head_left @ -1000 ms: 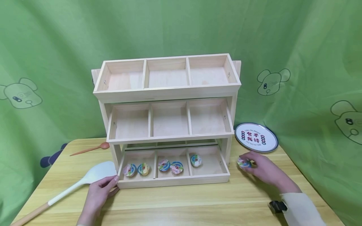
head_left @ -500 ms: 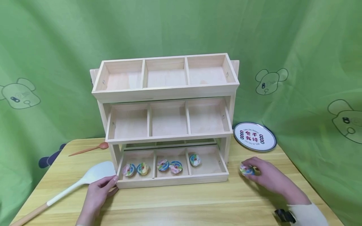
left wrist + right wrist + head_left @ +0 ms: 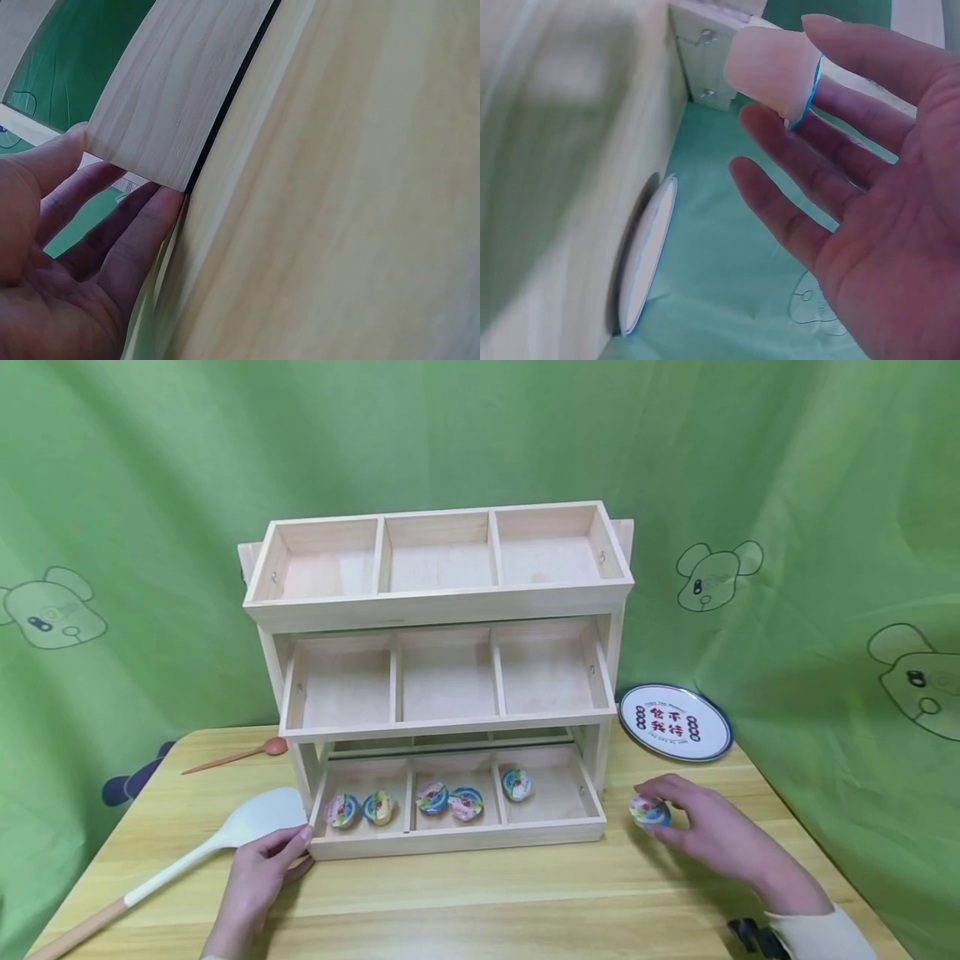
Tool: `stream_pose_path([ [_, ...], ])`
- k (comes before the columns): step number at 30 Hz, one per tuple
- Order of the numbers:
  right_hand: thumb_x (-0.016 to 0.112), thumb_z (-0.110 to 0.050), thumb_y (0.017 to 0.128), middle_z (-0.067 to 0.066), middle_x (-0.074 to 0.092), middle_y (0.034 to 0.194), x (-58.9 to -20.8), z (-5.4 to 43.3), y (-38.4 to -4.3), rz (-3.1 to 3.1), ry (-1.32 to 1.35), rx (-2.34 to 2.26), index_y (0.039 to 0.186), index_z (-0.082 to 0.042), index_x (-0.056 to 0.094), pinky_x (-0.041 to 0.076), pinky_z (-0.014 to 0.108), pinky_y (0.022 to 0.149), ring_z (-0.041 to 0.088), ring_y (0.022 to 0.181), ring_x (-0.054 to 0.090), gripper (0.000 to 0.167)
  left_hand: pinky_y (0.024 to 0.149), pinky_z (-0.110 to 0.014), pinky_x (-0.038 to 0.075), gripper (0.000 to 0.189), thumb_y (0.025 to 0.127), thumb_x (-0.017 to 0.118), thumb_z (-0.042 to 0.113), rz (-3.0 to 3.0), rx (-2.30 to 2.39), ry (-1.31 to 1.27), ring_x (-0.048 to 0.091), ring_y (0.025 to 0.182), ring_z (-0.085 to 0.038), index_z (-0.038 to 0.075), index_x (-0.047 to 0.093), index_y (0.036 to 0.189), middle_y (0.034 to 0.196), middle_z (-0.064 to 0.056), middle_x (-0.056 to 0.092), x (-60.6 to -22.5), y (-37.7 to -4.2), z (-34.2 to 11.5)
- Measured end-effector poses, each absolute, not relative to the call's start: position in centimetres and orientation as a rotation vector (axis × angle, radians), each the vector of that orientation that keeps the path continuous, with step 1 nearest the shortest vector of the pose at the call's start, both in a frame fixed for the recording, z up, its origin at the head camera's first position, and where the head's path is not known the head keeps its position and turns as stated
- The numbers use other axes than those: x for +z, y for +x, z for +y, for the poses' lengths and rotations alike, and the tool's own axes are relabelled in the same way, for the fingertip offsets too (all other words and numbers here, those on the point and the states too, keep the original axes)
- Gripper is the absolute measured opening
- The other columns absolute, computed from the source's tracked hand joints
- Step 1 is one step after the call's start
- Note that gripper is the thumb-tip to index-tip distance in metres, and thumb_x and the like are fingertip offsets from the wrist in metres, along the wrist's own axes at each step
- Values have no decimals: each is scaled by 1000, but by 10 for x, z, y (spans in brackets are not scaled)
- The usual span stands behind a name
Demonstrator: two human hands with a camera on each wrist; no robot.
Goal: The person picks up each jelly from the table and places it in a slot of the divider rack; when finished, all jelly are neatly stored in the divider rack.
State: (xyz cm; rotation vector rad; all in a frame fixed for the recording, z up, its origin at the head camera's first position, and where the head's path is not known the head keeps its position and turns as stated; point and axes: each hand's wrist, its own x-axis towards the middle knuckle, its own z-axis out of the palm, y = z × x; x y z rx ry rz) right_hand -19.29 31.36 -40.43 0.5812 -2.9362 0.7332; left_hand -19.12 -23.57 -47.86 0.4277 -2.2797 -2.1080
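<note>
My right hand (image 3: 708, 828) pinches a small jelly cup (image 3: 649, 810) between thumb and fingers, right of the wooden rack. In the right wrist view the cup (image 3: 769, 67) shows its pale pinkish body and a blue-edged lid turned toward the palm. With thumb and fingertips, my left hand (image 3: 262, 870) grips the left front corner of the rack's bottom tray (image 3: 457, 840); the left wrist view shows the thumb at its upper edge. Inside that tray, two jelly cups (image 3: 342, 811) lie in the left compartment, two cups (image 3: 432, 797) in the middle, and one cup (image 3: 517, 785) in the right.
Above are the rack's middle tray (image 3: 450, 727) and top tray (image 3: 442, 602), each with three compartments. An oval plate (image 3: 675, 722) sits at the back right. On the left lie a white turner (image 3: 262, 818) with a wooden handle and a reddish spoon (image 3: 247, 755). Green cloth (image 3: 450, 435) hangs behind.
My right hand has come slightly nearer the table's front with the jelly cup still held. The left hand stays at the tray's corner, and the cups in the tray have not moved.
</note>
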Motion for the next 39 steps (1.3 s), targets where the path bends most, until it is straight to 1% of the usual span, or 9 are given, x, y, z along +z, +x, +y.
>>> stream_pose_path([
  [6, 79, -17, 83, 17, 61, 125, -394, 305, -192, -2916, 589, 696, 125, -2, 62, 47, 63, 97, 40, 113, 56, 48, 87, -30, 59, 44, 95, 67, 15, -2274, -2096, 424, 63, 95, -8, -13, 56, 126, 126, -23, 57, -480, -192, -236],
  [10, 79, -17, 83, 14, 62, 124, -389, 300, -192, -2883, 608, 693, 124, -3, 63, 47, 62, 98, 38, 113, 57, 46, 87, -31, 59, 42, 95, 68, 14, -2265, -2091, 411, 63, 94, -8, -14, 57, 125, 123, -22, 59, -480, -192, -236],
  [16, 79, -18, 84, 12, 62, 123, -384, 293, -193, -2860, 627, 716, 124, -4, 64, 47, 60, 99, 37, 112, 58, 44, 87, -31, 59, 42, 95, 67, 14, -2263, -2094, 390, 64, 95, -9, -14, 57, 125, 124, -23, 59, -481, -192, -235],
  [24, 78, -17, 85, 2, 63, 120, -385, 279, -201, -2855, 704, 772, 124, -6, 64, 50, 54, 99, 28, 111, 59, 44, 87, -31, 59, 43, 95, 68, 15, -2267, -2082, 391, 64, 94, -7, -14, 57, 125, 125, -24, 58, -481, -192, -236],
  [32, 78, -14, 84, 8, 61, 126, -386, 261, -212, -2864, 773, 825, 128, -4, 61, 52, 51, 99, 28, 111, 59, 48, 86, -31, 59, 41, 95, 68, 13, -2261, -2080, 384, 64, 93, -8, -14, 58, 123, 121, -21, 61, -482, -191, -236],
  [39, 79, -13, 82, 10, 61, 126, -390, 246, -219, -2874, 805, 870, 128, -3, 61, 52, 50, 98, 29, 112, 58, 50, 86, -31, 59, 40, 95, 68, 13, -2257, -2097, 396, 64, 94, -8, -14, 58, 123, 122, -22, 60, -481, -191, -236],
])
